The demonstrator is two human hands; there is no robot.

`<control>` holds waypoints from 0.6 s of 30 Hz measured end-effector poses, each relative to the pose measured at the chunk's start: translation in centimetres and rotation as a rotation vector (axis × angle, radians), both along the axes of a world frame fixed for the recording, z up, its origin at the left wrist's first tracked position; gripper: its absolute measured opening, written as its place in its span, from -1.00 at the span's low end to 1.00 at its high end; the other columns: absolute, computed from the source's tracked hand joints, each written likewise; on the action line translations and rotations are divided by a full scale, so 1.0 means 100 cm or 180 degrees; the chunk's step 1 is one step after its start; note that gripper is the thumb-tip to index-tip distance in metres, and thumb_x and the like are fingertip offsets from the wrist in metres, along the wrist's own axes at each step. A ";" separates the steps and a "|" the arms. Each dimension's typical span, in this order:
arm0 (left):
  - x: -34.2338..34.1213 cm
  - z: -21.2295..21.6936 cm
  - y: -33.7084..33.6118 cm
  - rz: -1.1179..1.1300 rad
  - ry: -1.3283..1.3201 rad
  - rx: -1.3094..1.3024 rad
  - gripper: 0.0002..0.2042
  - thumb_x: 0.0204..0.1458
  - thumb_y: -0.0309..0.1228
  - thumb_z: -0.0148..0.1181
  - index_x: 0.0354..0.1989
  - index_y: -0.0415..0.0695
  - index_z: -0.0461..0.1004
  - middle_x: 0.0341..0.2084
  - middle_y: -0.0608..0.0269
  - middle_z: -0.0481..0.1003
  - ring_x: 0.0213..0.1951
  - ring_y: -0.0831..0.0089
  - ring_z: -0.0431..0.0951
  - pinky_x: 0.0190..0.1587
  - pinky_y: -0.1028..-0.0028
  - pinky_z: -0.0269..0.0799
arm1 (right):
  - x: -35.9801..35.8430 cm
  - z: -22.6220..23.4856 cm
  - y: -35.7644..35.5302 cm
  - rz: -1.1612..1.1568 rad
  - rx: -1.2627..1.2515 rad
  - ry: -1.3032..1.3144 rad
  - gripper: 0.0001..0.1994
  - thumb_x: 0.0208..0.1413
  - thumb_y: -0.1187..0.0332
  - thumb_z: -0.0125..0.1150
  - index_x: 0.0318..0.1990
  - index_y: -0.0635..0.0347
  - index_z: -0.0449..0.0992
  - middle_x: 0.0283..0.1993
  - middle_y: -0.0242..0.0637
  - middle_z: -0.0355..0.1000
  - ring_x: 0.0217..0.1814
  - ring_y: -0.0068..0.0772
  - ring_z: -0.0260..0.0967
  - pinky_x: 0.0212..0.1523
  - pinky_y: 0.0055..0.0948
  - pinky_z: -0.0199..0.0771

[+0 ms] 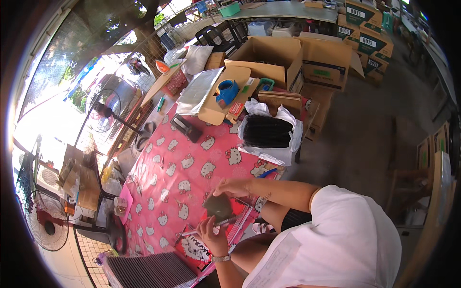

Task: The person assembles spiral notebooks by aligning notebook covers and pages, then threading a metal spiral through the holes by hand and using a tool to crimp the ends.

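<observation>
My left hand (211,235), with a metal-banded watch on the wrist, grips the near lower edge of a dark, flat, roughly rectangular piece (218,209). At the piece's upper edge, my right hand (231,186) pinches it between thumb and fingers. The piece's exact kind cannot be made out. Beneath it lie red printed sheets or packs (193,249) at the near edge of the table. To the left of my left hand stands a long row of thin dark pieces (149,270), packed side by side.
A pink patterned cloth covers the table (161,185). Farther off sit a paper-lined box of black pieces (267,130), a black block-shaped item (186,128), a blue tape dispenser (226,93) and an open carton (269,55). Fans (48,225) stand at the left.
</observation>
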State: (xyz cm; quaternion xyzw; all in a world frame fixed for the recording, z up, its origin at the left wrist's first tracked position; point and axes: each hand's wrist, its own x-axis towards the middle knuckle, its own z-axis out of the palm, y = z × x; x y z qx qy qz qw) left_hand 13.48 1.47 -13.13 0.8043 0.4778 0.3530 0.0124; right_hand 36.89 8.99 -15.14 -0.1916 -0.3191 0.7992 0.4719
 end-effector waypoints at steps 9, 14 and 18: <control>-0.023 0.001 0.001 0.0410 0.0424 -0.0357 -0.67 -0.36 -0.31 0.51 -0.35 0.04 0.55 -0.26 0.35 0.45 -0.01 0.16 0.39 0.09 -0.10 0.13 | -0.024 0.005 -0.016 0.0768 0.0884 -0.0406 -0.85 0.17 0.35 0.25 -0.17 0.10 0.44 0.06 -0.28 0.48 0.19 -0.50 0.35 0.02 -0.49 0.44; -0.024 0.000 0.002 0.0452 0.0621 -0.0336 -0.61 -0.38 -0.25 0.54 -0.31 0.04 0.54 -0.26 0.39 0.45 -0.02 0.19 0.41 0.16 -0.23 0.06 | -0.021 0.027 -0.008 0.1212 0.1398 -0.1068 -0.73 0.12 0.38 0.26 -0.03 0.19 0.50 0.39 -0.14 0.26 0.28 -0.36 0.31 0.23 -0.36 0.29; -0.020 0.013 0.002 0.0434 0.0615 -0.0374 -0.58 -0.38 -0.22 0.56 -0.29 0.00 0.53 -0.27 0.35 0.48 -0.03 0.16 0.41 0.13 -0.22 0.05 | -0.020 0.040 -0.001 0.1539 0.1522 -0.1444 -0.47 0.05 0.34 0.27 0.23 0.21 0.49 0.40 -0.16 0.26 0.26 -0.34 0.31 0.22 -0.35 0.31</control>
